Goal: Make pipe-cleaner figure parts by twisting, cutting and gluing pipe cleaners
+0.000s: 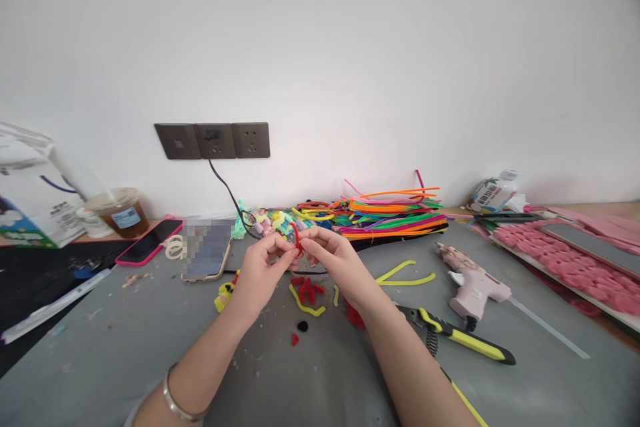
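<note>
In the head view, mid-frame, the left hand [265, 261] and right hand [331, 255] each pinched a curved red pipe cleaner [296, 235], grip narrowed to fingertips. Its bending seemed unfinished; short red pieces [307, 289] lay lower on the tabletop [175, 327], not joined to it.

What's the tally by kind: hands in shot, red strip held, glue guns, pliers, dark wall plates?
Hands, left hand and right hand: 2
Held red strip: 1
Glue gun: 1
Pliers: 1
Wall plates: 3
Total: 8
</note>
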Demonstrator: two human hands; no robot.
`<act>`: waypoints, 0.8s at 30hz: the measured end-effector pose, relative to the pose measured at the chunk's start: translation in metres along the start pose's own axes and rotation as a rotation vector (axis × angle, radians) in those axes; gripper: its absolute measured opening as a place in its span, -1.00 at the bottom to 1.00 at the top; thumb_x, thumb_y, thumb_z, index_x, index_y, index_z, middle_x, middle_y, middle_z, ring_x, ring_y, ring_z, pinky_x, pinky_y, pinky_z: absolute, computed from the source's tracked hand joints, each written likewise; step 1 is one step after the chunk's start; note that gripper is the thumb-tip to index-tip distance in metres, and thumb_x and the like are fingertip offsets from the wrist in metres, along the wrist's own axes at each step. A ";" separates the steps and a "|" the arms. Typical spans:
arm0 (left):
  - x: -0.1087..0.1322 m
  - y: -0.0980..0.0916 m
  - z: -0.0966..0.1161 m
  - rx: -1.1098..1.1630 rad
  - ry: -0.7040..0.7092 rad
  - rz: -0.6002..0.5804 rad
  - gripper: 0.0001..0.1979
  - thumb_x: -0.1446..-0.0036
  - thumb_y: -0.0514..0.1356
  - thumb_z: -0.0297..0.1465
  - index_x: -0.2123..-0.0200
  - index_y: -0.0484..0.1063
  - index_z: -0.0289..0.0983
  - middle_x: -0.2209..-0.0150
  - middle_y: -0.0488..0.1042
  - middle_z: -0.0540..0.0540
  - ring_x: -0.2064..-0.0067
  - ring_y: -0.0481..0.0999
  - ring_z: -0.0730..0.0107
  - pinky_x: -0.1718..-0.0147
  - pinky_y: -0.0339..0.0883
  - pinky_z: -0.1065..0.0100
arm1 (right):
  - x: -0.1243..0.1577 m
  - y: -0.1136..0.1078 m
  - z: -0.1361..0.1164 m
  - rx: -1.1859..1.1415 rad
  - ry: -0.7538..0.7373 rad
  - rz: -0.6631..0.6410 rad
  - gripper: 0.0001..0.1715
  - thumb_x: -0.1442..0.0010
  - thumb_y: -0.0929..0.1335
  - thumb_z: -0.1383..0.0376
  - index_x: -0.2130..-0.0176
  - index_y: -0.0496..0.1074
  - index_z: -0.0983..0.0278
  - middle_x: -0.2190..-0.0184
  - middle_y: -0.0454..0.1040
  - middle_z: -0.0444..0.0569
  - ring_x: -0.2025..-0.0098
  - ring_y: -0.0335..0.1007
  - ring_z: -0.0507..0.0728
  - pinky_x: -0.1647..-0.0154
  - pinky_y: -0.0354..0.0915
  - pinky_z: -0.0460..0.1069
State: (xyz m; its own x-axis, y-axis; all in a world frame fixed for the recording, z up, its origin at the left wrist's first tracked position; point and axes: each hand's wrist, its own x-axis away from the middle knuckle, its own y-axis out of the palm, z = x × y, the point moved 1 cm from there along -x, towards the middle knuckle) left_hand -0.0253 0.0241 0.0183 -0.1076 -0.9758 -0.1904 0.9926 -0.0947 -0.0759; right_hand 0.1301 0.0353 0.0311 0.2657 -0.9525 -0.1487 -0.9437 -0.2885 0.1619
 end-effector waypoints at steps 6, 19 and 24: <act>0.003 0.003 0.001 -0.144 0.067 -0.008 -0.82 -0.15 0.22 -0.28 0.41 0.41 -0.26 0.41 0.52 -0.04 0.37 0.53 0.37 0.31 0.48 0.36 | -0.001 -0.001 0.003 -0.032 -0.007 -0.004 -0.59 0.02 0.51 0.02 0.43 0.39 0.25 0.55 0.37 -0.21 0.49 0.25 -0.01 0.39 0.24 -0.06; 0.001 -0.002 0.006 -0.054 0.019 0.081 -0.76 -0.04 0.32 -0.23 0.30 0.60 -0.28 0.40 0.62 -0.10 0.37 0.58 0.27 0.45 0.46 0.37 | 0.000 -0.005 0.005 -0.028 0.010 -0.014 -0.60 -0.05 0.48 0.01 0.39 0.41 0.26 0.50 0.46 -0.13 0.42 0.39 0.05 0.36 0.22 -0.04; 0.000 -0.004 0.006 -0.051 0.002 0.106 -0.75 -0.02 0.33 -0.23 0.30 0.63 -0.28 0.43 0.62 -0.10 0.36 0.57 0.27 0.43 0.46 0.37 | -0.001 -0.006 0.006 -0.047 0.018 -0.018 -0.62 -0.05 0.49 0.02 0.40 0.42 0.27 0.51 0.43 -0.14 0.43 0.35 0.02 0.37 0.20 -0.06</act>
State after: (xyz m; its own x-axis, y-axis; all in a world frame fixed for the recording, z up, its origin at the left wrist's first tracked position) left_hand -0.0290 0.0228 0.0246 -0.0023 -0.9794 -0.2020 0.9943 0.0193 -0.1048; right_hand 0.1345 0.0385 0.0245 0.2869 -0.9485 -0.1344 -0.9285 -0.3098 0.2046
